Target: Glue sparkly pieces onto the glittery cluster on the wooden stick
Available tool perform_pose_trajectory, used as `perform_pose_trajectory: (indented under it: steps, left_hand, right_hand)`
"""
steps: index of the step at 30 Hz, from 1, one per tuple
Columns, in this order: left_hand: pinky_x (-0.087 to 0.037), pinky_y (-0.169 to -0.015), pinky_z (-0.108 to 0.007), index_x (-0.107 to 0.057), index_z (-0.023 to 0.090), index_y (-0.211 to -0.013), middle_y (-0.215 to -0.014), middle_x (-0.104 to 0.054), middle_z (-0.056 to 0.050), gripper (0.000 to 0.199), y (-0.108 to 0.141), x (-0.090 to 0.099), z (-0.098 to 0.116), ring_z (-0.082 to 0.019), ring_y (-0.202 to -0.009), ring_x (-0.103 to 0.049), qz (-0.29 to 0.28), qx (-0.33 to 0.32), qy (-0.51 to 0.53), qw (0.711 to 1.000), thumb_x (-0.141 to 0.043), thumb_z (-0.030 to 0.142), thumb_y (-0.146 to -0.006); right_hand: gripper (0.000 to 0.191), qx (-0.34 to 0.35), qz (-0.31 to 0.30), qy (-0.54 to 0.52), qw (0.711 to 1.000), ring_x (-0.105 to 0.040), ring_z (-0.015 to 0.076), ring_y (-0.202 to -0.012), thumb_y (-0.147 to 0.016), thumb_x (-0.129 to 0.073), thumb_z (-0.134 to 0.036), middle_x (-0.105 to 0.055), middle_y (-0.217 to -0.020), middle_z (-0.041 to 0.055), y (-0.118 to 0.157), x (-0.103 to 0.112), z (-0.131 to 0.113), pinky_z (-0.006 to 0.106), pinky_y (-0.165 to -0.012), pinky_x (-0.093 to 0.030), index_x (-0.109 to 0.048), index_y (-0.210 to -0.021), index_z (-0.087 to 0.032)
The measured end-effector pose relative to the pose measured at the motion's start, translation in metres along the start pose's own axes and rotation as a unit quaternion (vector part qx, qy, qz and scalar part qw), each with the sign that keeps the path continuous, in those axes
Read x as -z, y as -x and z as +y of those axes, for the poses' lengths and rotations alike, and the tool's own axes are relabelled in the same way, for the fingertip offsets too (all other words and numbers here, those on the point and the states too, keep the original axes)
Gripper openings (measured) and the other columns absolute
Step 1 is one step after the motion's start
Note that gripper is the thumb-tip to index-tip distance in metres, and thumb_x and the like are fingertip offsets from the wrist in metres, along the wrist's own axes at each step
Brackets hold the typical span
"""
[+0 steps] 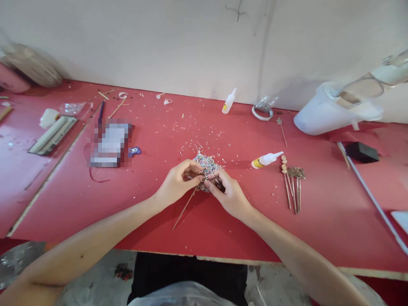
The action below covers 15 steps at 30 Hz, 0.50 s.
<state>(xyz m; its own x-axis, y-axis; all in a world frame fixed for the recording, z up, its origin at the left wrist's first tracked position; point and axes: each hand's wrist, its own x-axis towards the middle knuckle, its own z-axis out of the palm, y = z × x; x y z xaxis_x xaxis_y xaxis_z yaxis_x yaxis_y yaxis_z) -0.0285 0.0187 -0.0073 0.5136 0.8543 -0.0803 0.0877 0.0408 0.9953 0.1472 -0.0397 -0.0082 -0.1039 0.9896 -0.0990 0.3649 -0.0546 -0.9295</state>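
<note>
Stick point(184, 209): thin, straight and brown, with a dull surface. It lies slanted over the red table point(153, 229), near the front edge, its lower end pointing toward the person and to the left. Its upper end runs up to the fingertips, in front of a heap of bits point(207, 162). Something small and dark sits at that upper end; its shape is mostly hidden by the fingers.

Left hand point(178, 180): thumb and fingers drawn narrow, pinching the stick at its upper end. Right hand point(234, 195): fingers curled, thumb and fingertips closed on the same end from the other side. Thin dark lines show by the curled fingers; what they are cannot be told.

Bits: small, multicoloured, pale, pink and blue-green among them, heaped directly beyond the fingertips, with loose crumbs scattered farther out.

To the right, a group of sticks point(295, 191) lies side by side, brownish, with knobbly heads at the far ends; one head is paler and more coppery. A lone stick point(283, 134) with a greyish head lies beyond. A white bottle point(263, 160) with a yellow label lies tilted near the group; a second bottle point(228, 104) is near the wall point(178, 46), left of a white ring point(263, 115) and a white bucket point(321, 110).
</note>
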Motion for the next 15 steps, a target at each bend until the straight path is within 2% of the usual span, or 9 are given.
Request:
perform_pose_trajectory:
  steps: [9, 15]
  left_hand:
    - [-0.051, -0.074, -0.028, -0.055, 0.016, -0.094, -0.089, -0.062, -0.004, 0.018, 0.0006, -0.0007, -0.0005, -0.015, -0.083, -0.061, -0.003, 0.013, 0.018, 1.000, -0.064, 0.023, -0.081]
    - [-0.052, -0.074, -0.028, -0.055, 0.016, -0.096, -0.090, -0.062, -0.004, 0.018, 0.0002, -0.0004, -0.0021, -0.014, -0.081, -0.062, -0.018, 0.016, 0.032, 0.999, -0.064, 0.023, -0.081]
  right_hand:
    - [0.016, 0.015, 0.006, 0.059, 0.998, -0.038, 0.0102, -0.048, -0.088, -0.052, -0.036, -0.040, -0.056, -0.0072, 0.0007, 0.0000, 0.0007, 0.023, -0.049, -0.030, -0.044, -0.084, -0.024]
    - [0.017, 0.015, -0.008, 0.053, 0.998, -0.042, 0.0109, -0.050, -0.088, -0.053, -0.039, -0.048, -0.060, -0.0048, -0.0011, 0.0052, -0.0001, 0.024, -0.050, -0.032, -0.047, -0.086, -0.023]
